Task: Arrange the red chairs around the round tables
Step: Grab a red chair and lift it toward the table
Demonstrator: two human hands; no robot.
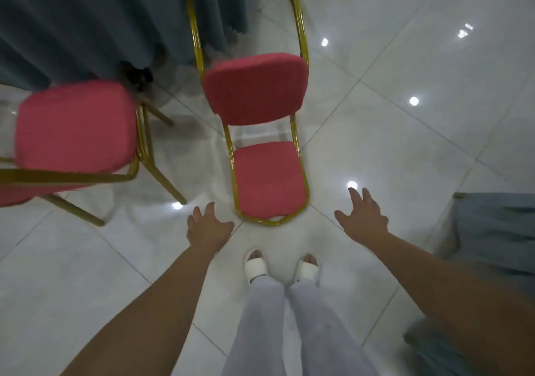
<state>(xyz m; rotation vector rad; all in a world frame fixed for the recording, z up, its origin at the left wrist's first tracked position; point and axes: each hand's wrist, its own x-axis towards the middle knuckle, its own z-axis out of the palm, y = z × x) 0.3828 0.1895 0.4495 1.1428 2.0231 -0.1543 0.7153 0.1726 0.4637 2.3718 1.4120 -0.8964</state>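
A red padded chair with a gold metal tube frame [256, 89] is on the glossy white tiled floor [405, 144], at twelve o'clock from the person's feet, with its back turned toward them. Its rounded red backrest pad [270, 181] is nearest. The wider seat pad lies beyond it, and the gold legs run on toward the top of the view. Through the wide lens it is hard to tell whether this chair sits level or leans back toward the person.

The left hand [207, 228] hovers at seven o'clock of the backrest, near its gold rim but not touching it. Its fingers are straight and spread, and it holds nothing. The right hand [363, 216] hovers at four o'clock of the backrest, a little farther off, also spread and empty.

A second red padded chair with a gold frame [75, 126] (blurred) stands at ten o'clock, near the first but apart from it. At eleven o'clock is a table draped in dark grey-blue cloth [86, 14] that hangs down to the floor, and both chairs sit close to its hem. At three o'clock a pale blue-grey cloth [498, 231] hangs at the right edge of the view. The person's white slippers [256, 265] and pale trousers [289, 332] are at six o'clock of the first chair.
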